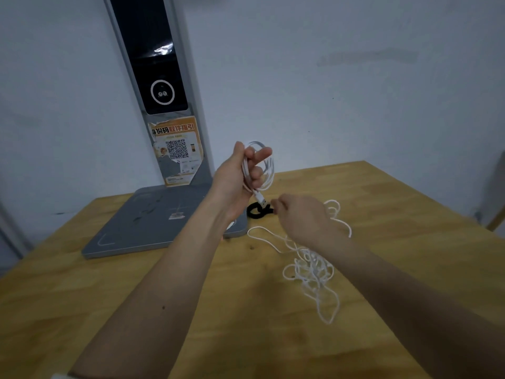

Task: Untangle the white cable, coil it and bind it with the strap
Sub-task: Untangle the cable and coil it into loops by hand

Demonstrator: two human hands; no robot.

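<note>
1. Your left hand is raised above the table, fingers curled round a small coil of glossy white cable; its plug end hangs below the hand.
2. Your right hand reaches low, fingertips pinching the black looped strap lying on the wooden tabletop.
3. A loose tangle of thin white cord lies on the wood beside your right forearm.
4. A grey flat-based scanner stand sits to the left, against the wall.

The table is light wood with visible grain and a faint sheen. The white cable looks smooth plastic; the strap matt black. The grey stand at the table's far left edge is matt, its black panel glossy, its paper sticker torn.
</note>
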